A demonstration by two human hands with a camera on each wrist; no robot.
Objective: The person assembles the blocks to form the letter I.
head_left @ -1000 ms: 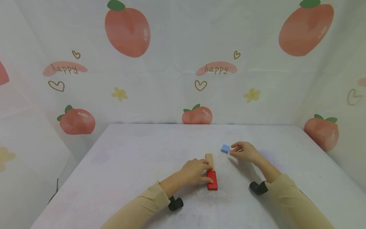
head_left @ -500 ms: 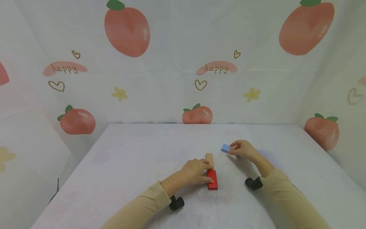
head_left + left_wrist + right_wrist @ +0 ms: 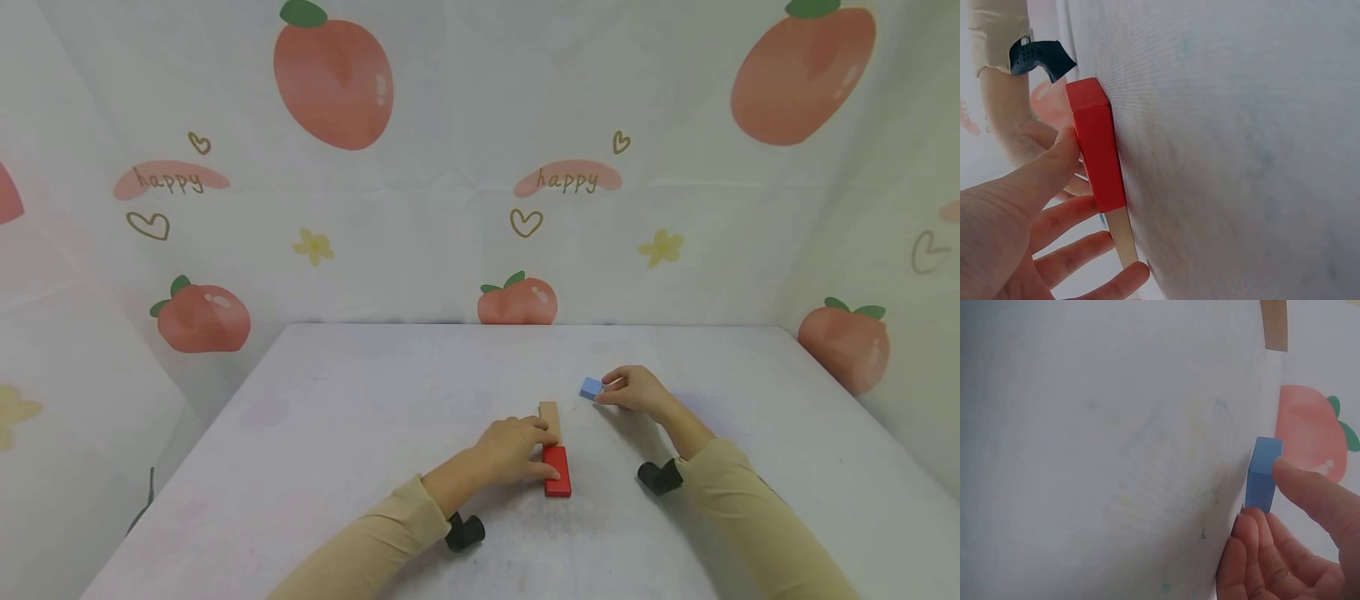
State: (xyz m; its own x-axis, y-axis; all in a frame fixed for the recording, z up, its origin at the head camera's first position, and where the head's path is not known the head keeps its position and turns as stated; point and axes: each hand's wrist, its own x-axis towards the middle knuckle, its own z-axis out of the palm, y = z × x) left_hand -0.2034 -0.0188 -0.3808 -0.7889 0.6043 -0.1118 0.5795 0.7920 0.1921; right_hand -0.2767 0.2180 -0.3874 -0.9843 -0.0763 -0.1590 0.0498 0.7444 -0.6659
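A red rectangular block (image 3: pixel 557 479) lies on the white table, end to end with a natural wood block (image 3: pixel 549 413) farther back. Over both spreads my left hand (image 3: pixel 510 450). Its thumb touches the red block (image 3: pixel 1099 150), while the other fingers rest along the seam and the wood block (image 3: pixel 1124 234). To the back right, a small blue block (image 3: pixel 590 388) lies separately on the table. My right hand (image 3: pixel 637 392) is beside it, thumb tip at the near corner and fingertips right at the end of the blue block (image 3: pixel 1263 481).
White cloth printed with peaches (image 3: pixel 517 302) hangs behind the table (image 3: pixel 360 392) and at its sides. A black wrist mount sits under each forearm, one left (image 3: pixel 465 532) and one right (image 3: pixel 660 477).
My right hand has moved slightly left, bringing its thumb and fingertips up to the blue block. The left hand and all the blocks have stayed put.
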